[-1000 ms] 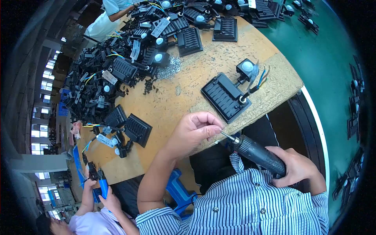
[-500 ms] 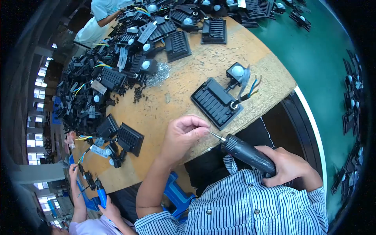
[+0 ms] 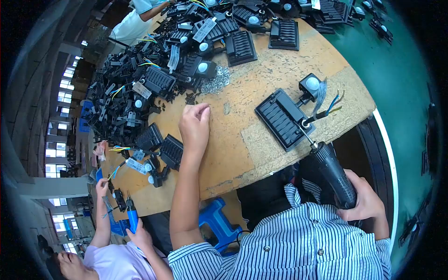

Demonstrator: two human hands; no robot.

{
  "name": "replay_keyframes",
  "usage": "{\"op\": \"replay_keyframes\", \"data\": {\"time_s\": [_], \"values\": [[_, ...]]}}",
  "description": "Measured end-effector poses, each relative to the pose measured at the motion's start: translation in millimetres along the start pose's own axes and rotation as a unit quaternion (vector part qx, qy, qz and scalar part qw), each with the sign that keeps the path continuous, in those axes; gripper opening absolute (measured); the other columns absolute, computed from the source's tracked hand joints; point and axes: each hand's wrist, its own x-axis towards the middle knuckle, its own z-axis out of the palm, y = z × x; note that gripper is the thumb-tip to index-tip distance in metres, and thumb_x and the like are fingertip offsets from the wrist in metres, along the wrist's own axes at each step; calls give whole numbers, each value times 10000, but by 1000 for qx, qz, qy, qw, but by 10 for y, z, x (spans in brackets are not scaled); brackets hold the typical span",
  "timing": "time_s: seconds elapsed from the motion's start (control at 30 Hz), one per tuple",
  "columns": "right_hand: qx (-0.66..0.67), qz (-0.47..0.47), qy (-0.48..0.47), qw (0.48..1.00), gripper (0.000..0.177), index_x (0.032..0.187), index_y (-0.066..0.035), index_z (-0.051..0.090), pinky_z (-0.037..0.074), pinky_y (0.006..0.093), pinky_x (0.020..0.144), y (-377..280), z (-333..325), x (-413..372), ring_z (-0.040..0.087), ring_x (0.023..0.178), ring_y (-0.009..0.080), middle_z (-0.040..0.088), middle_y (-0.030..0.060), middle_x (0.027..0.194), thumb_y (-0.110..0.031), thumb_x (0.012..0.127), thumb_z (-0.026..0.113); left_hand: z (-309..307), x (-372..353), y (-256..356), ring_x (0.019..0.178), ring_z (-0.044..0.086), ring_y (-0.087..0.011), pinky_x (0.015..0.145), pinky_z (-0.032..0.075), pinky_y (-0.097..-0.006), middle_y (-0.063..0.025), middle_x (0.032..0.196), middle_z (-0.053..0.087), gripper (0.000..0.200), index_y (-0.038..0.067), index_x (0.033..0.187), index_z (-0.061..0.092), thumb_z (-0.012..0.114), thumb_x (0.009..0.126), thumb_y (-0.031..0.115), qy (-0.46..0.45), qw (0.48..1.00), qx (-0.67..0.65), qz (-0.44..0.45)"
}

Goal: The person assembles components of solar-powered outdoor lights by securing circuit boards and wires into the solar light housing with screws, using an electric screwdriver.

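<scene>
Left hand (image 3: 195, 125) moved to screws (image 3: 190, 98), fingers (image 3: 199, 112) bunched, right hand (image 3: 365, 205) clenching screwdriver (image 3: 333, 173).

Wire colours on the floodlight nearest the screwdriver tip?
Blue and yellow leads on the floodlight by the screwdriver; any third is unclear. Head view.

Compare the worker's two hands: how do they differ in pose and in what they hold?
The left hand stretches far out over the wooden table, fingers extended near loose black screws; the right hand sits close to the body, beyond the table's edge. The left hand grips nothing visible; the right hand is wrapped round a black electric screwdriver, whose bit meets the finned lamp housing. Both are bare.
</scene>
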Motion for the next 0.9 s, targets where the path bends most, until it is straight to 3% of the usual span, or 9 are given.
{"op": "replay_keyframes", "data": {"time_s": [0.1,0.13,0.23,0.3,0.63,0.73,0.83,0.9], "values": [[-1,-7,15,1000,825,1270,43,380,495,292,633,41,-2,-47,642,651,206,621,124,778,-122,540,727,69,115,145,710,589,-247,664,465,-333,-134,823,595,152,8,899,675,644,788,108,-7,1000,17,8],[-1,-9,20,1000,824,1270,42,380,494,291,630,56,-2,-62,640,647,205,620,119,771,-121,541,728,137,179,83,668,573,-192,634,459,-285,-103,774,603,165,21,898,689,666,775,128,21,996,53,63],[1,19,8,1000,832,1280,41,372,492,288,645,20,-32,-83,642,675,204,620,128,790,-121,548,733,253,281,126,691,580,-234,662,461,-307,-118,778,604,156,22,872,694,674,763,133,11,991,88,100],[-3,22,-3,1000,824,1285,39,367,493,289,660,12,-53,-97,643,697,207,621,138,813,-121,562,730,271,289,194,772,590,-291,726,459,-372,-134,813,614,124,6,810,686,669,747,111,3,997,60,53],[1,44,-29,999,769,1287,22,373,502,325,768,64,-37,-211,640,800,250,616,179,953,-136,621,723,195,324,109,784,608,-293,724,470,-349,-158,833,624,108,-31,823,667,648,757,52,-30,997,40,62],[-22,39,-29,999,766,1287,22,376,502,330,772,113,5,-241,639,793,257,611,186,967,-166,629,719,221,309,91,749,604,-278,687,461,-342,-148,826,623,111,-35,809,644,634,783,72,-7,973,142,179],[-4,40,-23,999,774,1290,21,375,501,332,773,190,40,-287,638,800,260,607,193,975,-169,623,721,230,265,89,762,573,-302,680,451,-374,-152,833,565,85,-17,839,596,590,817,65,8,965,171,198],[10,50,-20,999,774,1292,22,371,499,333,774,197,47,-300,637,811,265,606,198,982,-172,627,717,231,183,175,772,566,-294,686,446,-372,-149,845,549,90,-20,872,570,562,836,61,30,977,115,176]]}}
